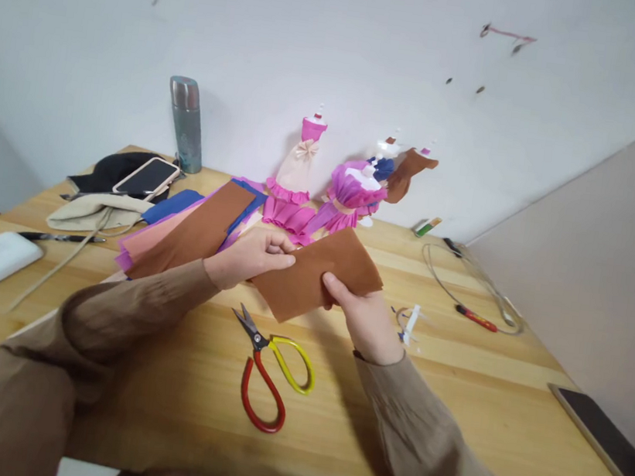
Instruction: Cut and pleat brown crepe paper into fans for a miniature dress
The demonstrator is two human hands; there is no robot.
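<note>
With left hand (253, 257) and right hand (370, 321) clamped on a smooth rectangular brown sheet (312, 278), holds it above the tabletop (185, 392), between near and far edges, beyond metal-bladed scissors (258, 341) with looped red-and-yellow handles.

No text, label, brand, number or sign can be read; any lettering on the tall grey metal flask (188, 126) beyond the left hand (250, 258), or the small green-and-white block (427, 227) beyond the right hand (373, 325), is too blurred.

Brn sheet (319, 265) (approx. rect.), held up, tilted.
</note>
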